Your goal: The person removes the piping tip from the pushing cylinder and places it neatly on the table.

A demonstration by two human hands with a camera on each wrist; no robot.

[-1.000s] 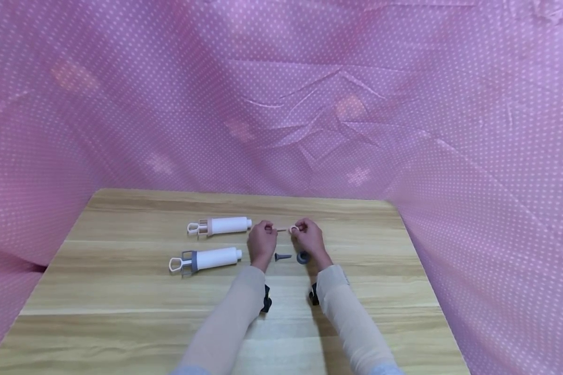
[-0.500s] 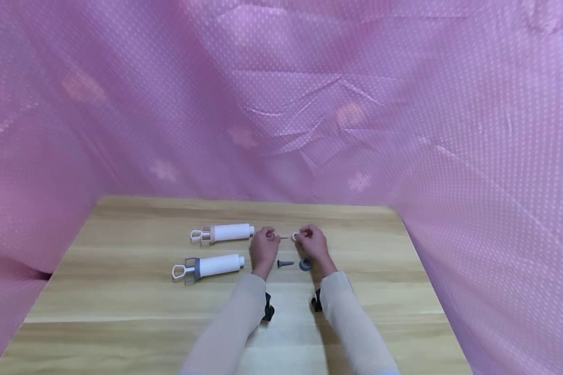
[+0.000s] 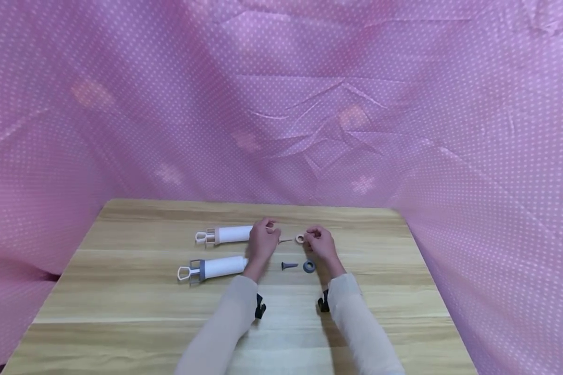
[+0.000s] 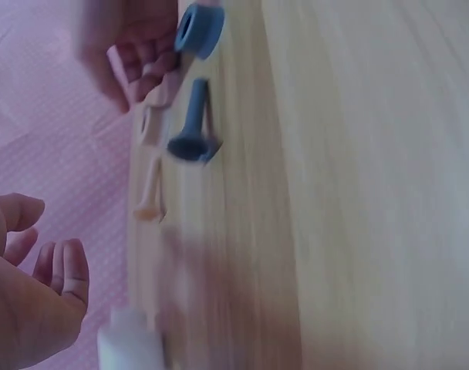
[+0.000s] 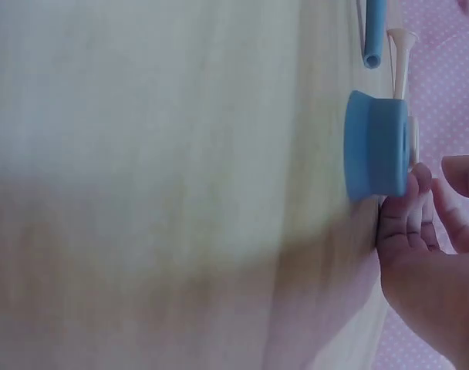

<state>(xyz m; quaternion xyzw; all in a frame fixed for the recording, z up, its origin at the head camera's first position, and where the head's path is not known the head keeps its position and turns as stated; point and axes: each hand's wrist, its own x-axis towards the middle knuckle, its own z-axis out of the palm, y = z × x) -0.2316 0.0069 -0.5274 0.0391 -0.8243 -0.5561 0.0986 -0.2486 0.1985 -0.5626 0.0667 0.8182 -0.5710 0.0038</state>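
In the head view my left hand (image 3: 263, 242) hovers beside a small beige funnel-shaped nozzle (image 3: 286, 240) on the table. The left wrist view shows my left hand (image 4: 34, 289) with loosely bent fingers, thumb apart and nothing between them. My right hand (image 3: 322, 243) is just right of a beige ring (image 3: 300, 238); in the right wrist view its thumb and fingers (image 5: 408, 227) are apart. Nearer me lie a blue-grey nozzle (image 3: 289, 265) and a blue-grey ring (image 3: 309, 266). Whether a right fingertip touches the beige ring is unclear.
Left of the hands lie two white syringe-like barrels with loop handles, one with a beige collar (image 3: 234, 234) and one with a blue-grey collar (image 3: 224, 267). The wooden table (image 3: 136, 312) ends at a pink dotted cloth (image 3: 281, 156) behind and at both sides.
The hands have drawn apart. My right hand has let go of the beige ring and moved right; my left hand has come off the beige nozzle. The head view has shifted slightly.
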